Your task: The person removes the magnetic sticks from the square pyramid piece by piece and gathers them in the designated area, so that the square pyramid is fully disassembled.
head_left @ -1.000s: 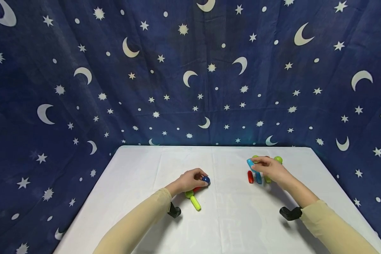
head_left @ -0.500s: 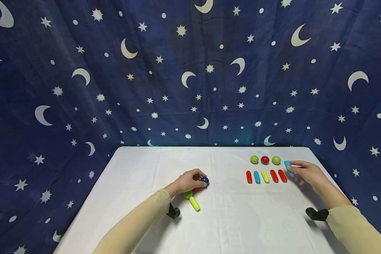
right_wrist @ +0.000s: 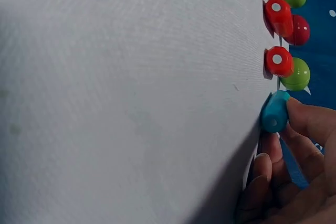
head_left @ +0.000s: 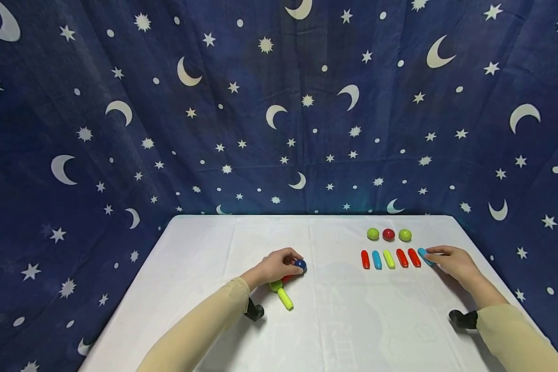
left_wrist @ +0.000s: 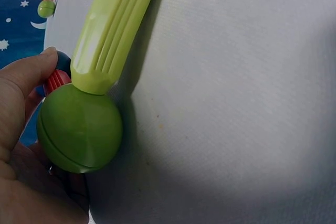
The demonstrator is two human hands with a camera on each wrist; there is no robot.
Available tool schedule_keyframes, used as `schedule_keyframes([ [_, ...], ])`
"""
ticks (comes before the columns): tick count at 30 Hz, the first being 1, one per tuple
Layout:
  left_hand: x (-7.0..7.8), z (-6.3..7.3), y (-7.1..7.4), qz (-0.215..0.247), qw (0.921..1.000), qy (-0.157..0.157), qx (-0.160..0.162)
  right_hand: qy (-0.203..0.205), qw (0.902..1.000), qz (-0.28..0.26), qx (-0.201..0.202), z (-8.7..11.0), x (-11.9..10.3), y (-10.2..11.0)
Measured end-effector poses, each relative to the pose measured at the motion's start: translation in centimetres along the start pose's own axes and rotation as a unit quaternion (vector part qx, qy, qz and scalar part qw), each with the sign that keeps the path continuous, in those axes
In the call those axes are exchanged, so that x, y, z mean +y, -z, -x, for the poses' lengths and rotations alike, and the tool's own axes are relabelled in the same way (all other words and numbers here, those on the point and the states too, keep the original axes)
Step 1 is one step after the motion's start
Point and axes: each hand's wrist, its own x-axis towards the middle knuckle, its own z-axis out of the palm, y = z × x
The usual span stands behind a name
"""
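In the head view my left hand pinches a dark blue ball near the table's middle. A red magnetic rod links that ball to a green ball, and a lime rod runs from the green one toward me. The left palm lies beside this joined piece. On the right, my right hand pinches a light blue rod between thumb and fingers, low at the white tabletop. It is at the right end of a row of rods, tilted, beside a red rod.
More rods stand in line to the left: red, light blue, lime and another red rod. Behind them lie a lime ball, a red ball and a second lime ball. A star-patterned curtain hangs behind.
My right hand has carried the light blue rod from above the row to its right end, then lowered it to the table. My left hand has stayed with the joined piece.
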Motion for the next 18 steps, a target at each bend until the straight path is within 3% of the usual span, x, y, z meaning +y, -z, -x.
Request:
schedule_keyframes([
  [18, -0.20, -0.12, -0.12, 0.005, 1.0000, -0.005, 0.005, -0.025, 0.9994, 0.014, 0.017, 0.41, -0.39, -0.30],
])
